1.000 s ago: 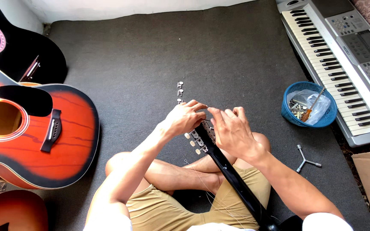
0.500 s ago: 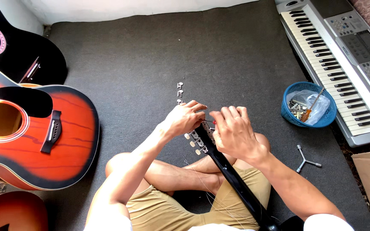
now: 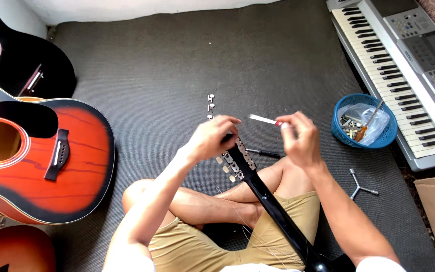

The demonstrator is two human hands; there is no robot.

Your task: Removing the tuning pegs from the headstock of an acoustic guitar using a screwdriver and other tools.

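I sit cross-legged on a dark grey mat with a black guitar neck [image 3: 273, 206] lying across my lap. My left hand [image 3: 210, 137] grips the top of the headstock [image 3: 237, 160], whose metal tuning pegs show along both sides. My right hand [image 3: 300, 138] is raised a little to the right of the headstock and pinches a thin white stick-like piece [image 3: 264, 119] with a red end. A black pen-like tool [image 3: 263, 152] lies on the mat just past the headstock. Loose thin strings trail over my legs.
A strip of metal tuners [image 3: 210, 103] lies on the mat ahead. A red-orange acoustic guitar [image 3: 36, 161] and a black guitar [image 3: 21, 60] lie at left. A blue basket [image 3: 363, 121] of parts, an electronic keyboard [image 3: 404, 65] and a Y-shaped metal wrench [image 3: 359, 185] are at right.
My right hand has lifted off the headstock and moved right, now holding up the thin white piece. My left hand stays on the headstock.
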